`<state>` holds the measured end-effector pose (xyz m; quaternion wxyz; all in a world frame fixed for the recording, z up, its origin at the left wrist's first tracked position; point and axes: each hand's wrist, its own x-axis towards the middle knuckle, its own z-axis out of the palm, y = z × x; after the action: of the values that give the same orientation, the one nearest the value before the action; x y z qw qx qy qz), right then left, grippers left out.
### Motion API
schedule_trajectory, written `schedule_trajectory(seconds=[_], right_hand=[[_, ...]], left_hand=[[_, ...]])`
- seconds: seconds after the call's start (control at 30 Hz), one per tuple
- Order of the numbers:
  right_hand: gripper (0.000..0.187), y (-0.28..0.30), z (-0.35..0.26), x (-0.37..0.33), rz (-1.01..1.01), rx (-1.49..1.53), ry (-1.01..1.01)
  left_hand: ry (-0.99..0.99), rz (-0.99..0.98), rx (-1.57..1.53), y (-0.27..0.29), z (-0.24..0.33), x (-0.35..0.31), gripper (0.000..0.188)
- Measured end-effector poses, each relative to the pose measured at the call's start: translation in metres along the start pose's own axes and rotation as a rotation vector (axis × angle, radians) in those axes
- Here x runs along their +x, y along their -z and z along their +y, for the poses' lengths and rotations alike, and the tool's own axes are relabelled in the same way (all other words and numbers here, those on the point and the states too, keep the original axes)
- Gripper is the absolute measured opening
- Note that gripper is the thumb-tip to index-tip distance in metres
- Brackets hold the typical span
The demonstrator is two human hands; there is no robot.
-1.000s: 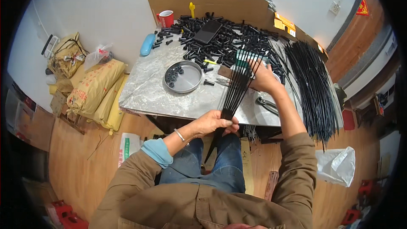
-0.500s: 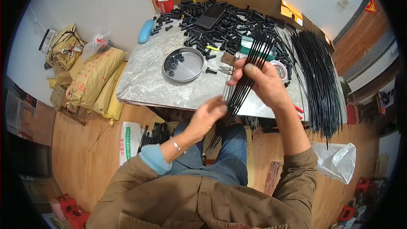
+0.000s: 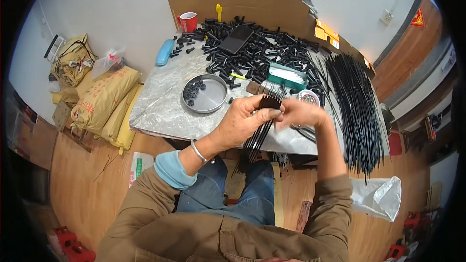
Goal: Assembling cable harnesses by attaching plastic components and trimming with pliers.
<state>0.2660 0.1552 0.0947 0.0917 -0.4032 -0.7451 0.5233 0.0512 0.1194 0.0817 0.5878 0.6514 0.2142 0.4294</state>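
Observation:
A fan of thin black rods (image 3: pixel 256 141) slants down from the table's front edge over my lap. My left hand (image 3: pixel 240 122) is closed around its upper part, thumb across the rods. Beside the tops of the rods is my right hand (image 3: pixel 303 113), its fingers smeared by motion, so their grip cannot be told. Left of the hands, a round metal tray (image 3: pixel 215 98) carries several small black rings (image 3: pixel 194 89). Beyond the right hand stand a white bowl (image 3: pixel 315 104) of small metal pieces and a green box (image 3: pixel 274 78) with pale contents.
Black bolt-like parts (image 3: pixel 281 43) heap across the table's back, with a phone (image 3: pixel 236 39) on them. A red cup (image 3: pixel 188 22) and a blue case (image 3: pixel 165 52) stand back left. Long black rods (image 3: pixel 357 111) overhang the right edge. Cardboard (image 3: pixel 242 0) walls the back.
The rods have passed from my right hand's grip to my left hand's and are lower. My left hand has risen to their upper part; my right hand has come down beside the tops.

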Motion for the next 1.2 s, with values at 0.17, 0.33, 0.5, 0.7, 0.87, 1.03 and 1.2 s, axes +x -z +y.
schedule_trajectory(seconds=[0.17, 0.33, 0.5, 0.7, 0.87, 1.03, 1.2], right_hand=[[0.022, 0.093, 0.102, 0.064, 0.964, -0.389, -0.122], [0.019, 0.097, 0.114, 0.096, 0.877, -0.764, -0.373], [0.015, 0.102, 0.115, 0.096, 0.925, -1.005, -0.349], [0.016, 0.090, 0.065, 0.050, 1.319, -0.496, 0.064], [0.011, 0.013, -0.028, -0.019, 0.939, 0.079, 0.477], [0.013, -0.061, -0.070, -0.057, 1.026, -0.527, 0.518], [0.014, -0.071, -0.072, -0.058, 1.096, -0.454, 0.441]], left_hand=[[-0.042, -0.022, -0.002, -0.013, 0.004, 0.003, 0.018], [-0.032, 0.005, -0.022, -0.010, 0.003, -0.001, 0.019], [-0.008, 0.006, -0.018, -0.009, 0.004, -0.001, 0.018], [-0.048, -0.008, -0.065, -0.011, 0.001, 0.000, 0.018], [-0.057, 0.005, -0.092, -0.008, -0.006, 0.000, 0.017], [-0.098, -0.003, -0.022, -0.009, -0.001, -0.002, 0.016], [-0.103, 0.010, -0.012, -0.014, 0.002, -0.004, 0.015]])
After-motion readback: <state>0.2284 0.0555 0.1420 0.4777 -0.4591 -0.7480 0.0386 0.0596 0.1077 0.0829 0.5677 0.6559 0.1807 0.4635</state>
